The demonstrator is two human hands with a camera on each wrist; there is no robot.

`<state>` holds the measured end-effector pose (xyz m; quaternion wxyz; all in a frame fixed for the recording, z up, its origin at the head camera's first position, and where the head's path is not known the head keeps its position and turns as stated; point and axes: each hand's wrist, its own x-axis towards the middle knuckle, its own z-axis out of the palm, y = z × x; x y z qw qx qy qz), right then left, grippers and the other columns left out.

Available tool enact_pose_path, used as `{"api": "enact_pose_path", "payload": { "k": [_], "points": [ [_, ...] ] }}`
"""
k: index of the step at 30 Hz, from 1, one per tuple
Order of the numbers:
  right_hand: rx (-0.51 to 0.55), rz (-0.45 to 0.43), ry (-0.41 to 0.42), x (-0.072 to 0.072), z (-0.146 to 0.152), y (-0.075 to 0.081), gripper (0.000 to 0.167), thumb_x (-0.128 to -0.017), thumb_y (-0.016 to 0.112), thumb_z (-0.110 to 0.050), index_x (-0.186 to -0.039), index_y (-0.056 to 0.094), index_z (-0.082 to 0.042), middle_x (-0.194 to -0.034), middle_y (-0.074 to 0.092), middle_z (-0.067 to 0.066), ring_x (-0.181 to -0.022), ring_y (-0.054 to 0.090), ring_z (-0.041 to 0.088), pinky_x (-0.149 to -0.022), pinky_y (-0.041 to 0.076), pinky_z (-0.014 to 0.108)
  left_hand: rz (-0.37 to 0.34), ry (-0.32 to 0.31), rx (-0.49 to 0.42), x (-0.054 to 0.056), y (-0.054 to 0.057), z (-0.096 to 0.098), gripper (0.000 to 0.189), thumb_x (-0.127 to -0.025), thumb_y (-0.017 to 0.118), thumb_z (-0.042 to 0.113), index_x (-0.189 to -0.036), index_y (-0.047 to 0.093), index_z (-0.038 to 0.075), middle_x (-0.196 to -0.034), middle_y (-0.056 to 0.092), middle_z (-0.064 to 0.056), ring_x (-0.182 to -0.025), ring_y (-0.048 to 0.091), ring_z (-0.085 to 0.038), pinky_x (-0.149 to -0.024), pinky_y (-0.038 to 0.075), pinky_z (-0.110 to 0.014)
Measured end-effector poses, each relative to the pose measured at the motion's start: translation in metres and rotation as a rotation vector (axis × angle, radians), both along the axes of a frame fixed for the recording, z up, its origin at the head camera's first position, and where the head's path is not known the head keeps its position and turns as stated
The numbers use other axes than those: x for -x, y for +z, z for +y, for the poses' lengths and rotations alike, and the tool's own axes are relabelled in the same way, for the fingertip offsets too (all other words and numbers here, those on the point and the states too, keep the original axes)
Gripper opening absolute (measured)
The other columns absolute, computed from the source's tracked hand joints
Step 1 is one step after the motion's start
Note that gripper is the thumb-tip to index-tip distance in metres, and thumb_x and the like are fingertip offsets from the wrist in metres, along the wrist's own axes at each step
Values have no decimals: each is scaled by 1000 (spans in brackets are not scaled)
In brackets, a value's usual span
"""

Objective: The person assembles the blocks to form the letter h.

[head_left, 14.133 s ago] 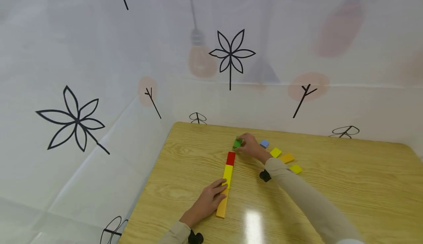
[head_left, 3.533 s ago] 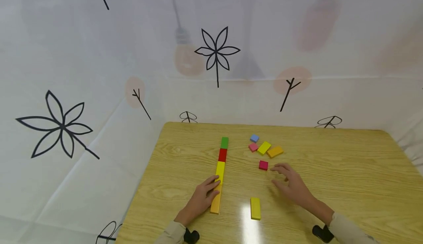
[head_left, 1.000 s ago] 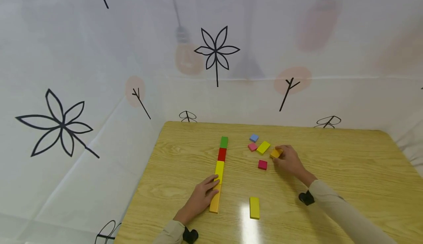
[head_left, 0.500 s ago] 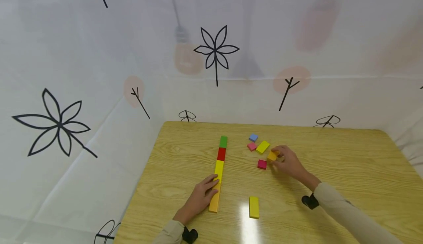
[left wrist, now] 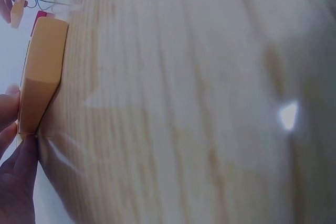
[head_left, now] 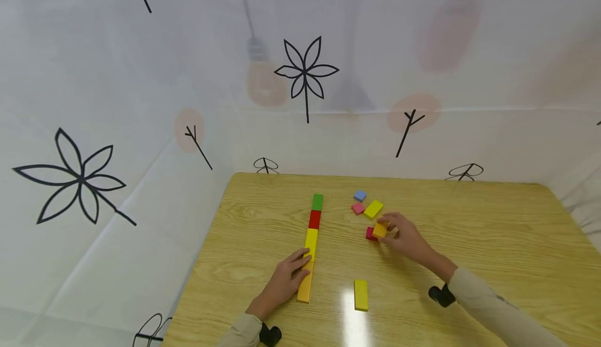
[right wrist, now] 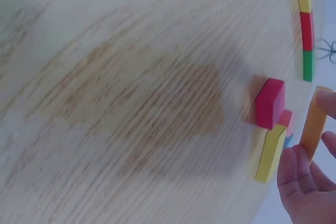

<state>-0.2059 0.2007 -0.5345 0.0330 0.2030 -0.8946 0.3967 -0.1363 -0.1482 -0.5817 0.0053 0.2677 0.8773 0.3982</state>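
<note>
A straight row of blocks lies on the table: an orange block (head_left: 304,283) nearest, then a yellow block (head_left: 311,238), a red block (head_left: 314,219) and a green block (head_left: 317,202). My left hand (head_left: 283,281) rests its fingers on the row where yellow meets orange; the left wrist view shows the fingers beside the orange block (left wrist: 43,66). My right hand (head_left: 407,237) pinches another orange block (right wrist: 314,124) between thumb and fingers, raised off the table. In the head view it partly covers a crimson block (head_left: 370,233).
Beyond the right hand lie a blue block (head_left: 360,195), a pink block (head_left: 358,208) and a yellow block (head_left: 374,209), close together. Another yellow block (head_left: 361,295) lies nearer, right of the row. A patterned white cloth (head_left: 357,143) hangs behind the wooden table (head_left: 493,232).
Since a second ago my right hand has moved the orange block leftward and nearer, from the loose group to over the crimson block. The left hand has stayed on the row.
</note>
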Motion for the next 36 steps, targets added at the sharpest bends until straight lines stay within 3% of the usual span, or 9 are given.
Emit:
{"api": "enact_pose_path", "payload": {
  "k": [12,22,36],
  "points": [
    [37,41,108,-17,-11,6,39,-78,73,3,-115,62,6,-121,52,26,-85,55,30,-60,48,28,-28,9,5,1,4,0,39,-97,55,13,-133,53,-1,-143,43,-9,-131,41,-25,-101,42,-37],
    [41,71,161,-24,-16,-3,42,-77,74,2,-117,61,3,-123,53,21,-84,54,25,-61,49,31,-34,16,4,0,1,0,39,-97,55,13,-133,53,0,-143,44,-8,-132,41,-24,-101,41,-37],
    [63,82,181,-41,-22,-5,42,-75,77,2,-114,63,3,-118,55,19,-82,53,23,-60,49,29,-36,12,6,-1,4,0,39,-97,55,14,-134,53,0,-144,43,-7,-132,40,-24,-101,41,-36]
  ]
}}
